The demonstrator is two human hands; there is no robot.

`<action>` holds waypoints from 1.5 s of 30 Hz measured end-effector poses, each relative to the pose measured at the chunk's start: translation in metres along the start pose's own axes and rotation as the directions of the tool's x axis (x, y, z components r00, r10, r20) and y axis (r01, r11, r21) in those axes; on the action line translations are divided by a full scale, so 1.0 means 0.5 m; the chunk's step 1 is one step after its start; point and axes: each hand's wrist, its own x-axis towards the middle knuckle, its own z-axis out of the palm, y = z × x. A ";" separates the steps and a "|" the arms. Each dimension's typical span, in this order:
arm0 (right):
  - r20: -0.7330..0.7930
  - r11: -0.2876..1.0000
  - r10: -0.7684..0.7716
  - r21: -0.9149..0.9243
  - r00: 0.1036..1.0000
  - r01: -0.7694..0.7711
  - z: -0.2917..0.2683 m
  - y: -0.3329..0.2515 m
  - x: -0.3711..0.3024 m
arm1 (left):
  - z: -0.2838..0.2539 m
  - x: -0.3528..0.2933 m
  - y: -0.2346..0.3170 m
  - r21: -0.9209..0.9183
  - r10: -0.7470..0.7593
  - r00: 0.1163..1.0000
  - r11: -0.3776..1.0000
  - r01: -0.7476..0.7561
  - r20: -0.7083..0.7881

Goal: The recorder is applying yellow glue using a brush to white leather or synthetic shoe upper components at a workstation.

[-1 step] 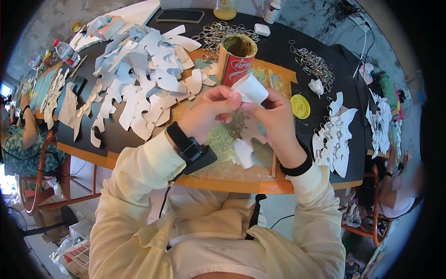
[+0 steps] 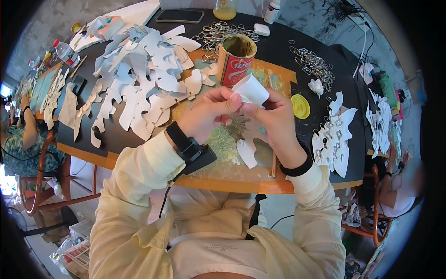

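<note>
My left hand (image 2: 207, 110) and my right hand (image 2: 274, 122) meet over the middle of the work board. Between thumbs and fingers both grip a white leather-like piece (image 2: 252, 89), its upper end curled over. A curved lower end (image 2: 247, 152) hangs beneath the hands and seems part of the same piece. My fingertips hide where they pinch it. Just beyond stands an open red and gold can (image 2: 237, 60), brown and crusted inside. A yellow round lid (image 2: 300, 107) lies right of my right hand.
A heap of white cut-out pieces (image 2: 147, 79) spreads on the left. Metal rings (image 2: 218, 35) lie behind the can, with more rings (image 2: 316, 65) at the right. White pieces with rings (image 2: 333, 139) lie near the right edge. Co-workers sit at both sides.
The white piece's hanging lower end has swung slightly and now shows more clearly. My hands have barely moved and keep their grip.
</note>
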 end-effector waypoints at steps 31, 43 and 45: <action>0.003 0.735 -0.540 -0.486 0.842 0.473 0.004 -0.031 0.000 | 0.015 -0.005 0.005 0.524 0.498 0.866 0.747 -0.408 -0.035; 0.110 0.443 -0.658 -0.743 0.745 0.502 -0.002 -0.045 -0.004 | 0.022 -0.006 0.006 0.739 0.536 0.839 0.527 -0.420 0.094; 0.056 0.539 -0.602 -0.707 0.796 0.458 -0.004 -0.048 0.002 | 0.026 -0.004 0.007 0.539 0.407 0.913 0.761 -0.361 0.037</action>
